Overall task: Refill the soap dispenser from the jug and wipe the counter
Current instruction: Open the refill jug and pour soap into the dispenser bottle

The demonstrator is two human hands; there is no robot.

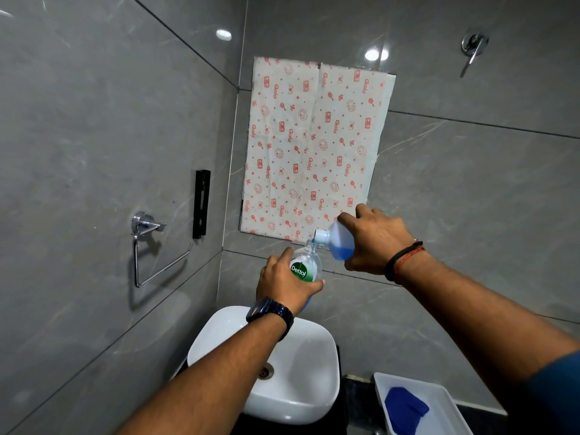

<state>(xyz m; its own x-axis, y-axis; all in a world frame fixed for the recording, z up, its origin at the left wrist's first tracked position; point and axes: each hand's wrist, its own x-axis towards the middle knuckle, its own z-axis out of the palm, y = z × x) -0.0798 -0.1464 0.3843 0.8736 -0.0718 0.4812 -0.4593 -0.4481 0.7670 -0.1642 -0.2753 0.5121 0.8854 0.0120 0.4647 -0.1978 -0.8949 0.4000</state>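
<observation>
My left hand (284, 285) grips a clear soap dispenser bottle (306, 265) with a green Dettol label, held upright above the sink with its pump off and its neck open. My right hand (373, 240) holds a translucent white jug (337, 243) tipped to the left, its mouth against the dispenser's neck. Blue liquid soap sits in the jug's lower side and runs into the bottle. A blue cloth (405, 409) lies in a white tray (445, 403) at the lower right.
A white basin (301, 390) with a drain stands below my arms on a dark counter (351, 390). A patterned sheet (314, 146) covers the wall ahead. On the left wall hang a chrome towel ring (157, 246) and a black bracket (201, 204). A chrome wall valve (474, 45) is at upper right.
</observation>
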